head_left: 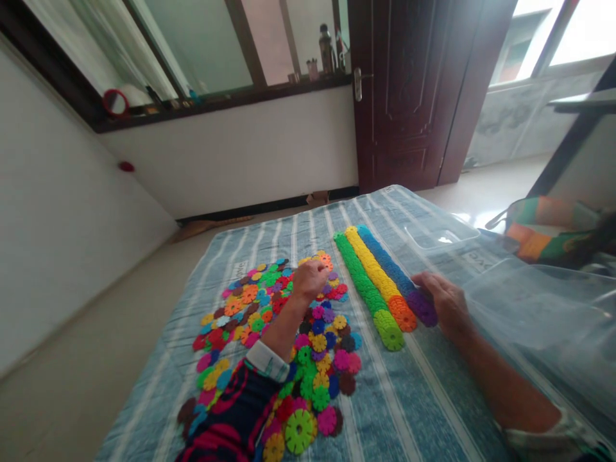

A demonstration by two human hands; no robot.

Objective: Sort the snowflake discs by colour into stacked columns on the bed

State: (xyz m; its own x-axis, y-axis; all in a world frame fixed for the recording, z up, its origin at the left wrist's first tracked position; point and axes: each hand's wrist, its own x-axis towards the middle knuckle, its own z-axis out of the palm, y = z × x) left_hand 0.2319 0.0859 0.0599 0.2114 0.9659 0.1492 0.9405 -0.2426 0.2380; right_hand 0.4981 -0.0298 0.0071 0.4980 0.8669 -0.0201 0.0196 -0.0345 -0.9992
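Observation:
My left hand (pixel 309 280) is closed in a fist-like pinch above the far part of a spread pile of colourful notched plastic discs (pixel 307 372). Whatever its fingertips hold is hidden; an orange disc (pixel 326 261) shows just past them. My right hand (pixel 445 305) lies loosely open beside the near end of a blue row of overlapping discs (pixel 385 256), its fingers touching where the purple discs (pixel 422 309) continue it. Alongside run a yellow row (pixel 368 260) ending in orange discs (pixel 402 312) and a green row (pixel 359 279) ending in light green discs (pixel 389 330).
A striped blue cloth (pixel 414 398) covers the surface under the discs. To the right are a shallow clear lid or tray (pixel 443 236) and a large translucent plastic bin (pixel 543 301). Beyond stand a dark door (pixel 409 96) and a windowsill (pixel 231 99) holding small items.

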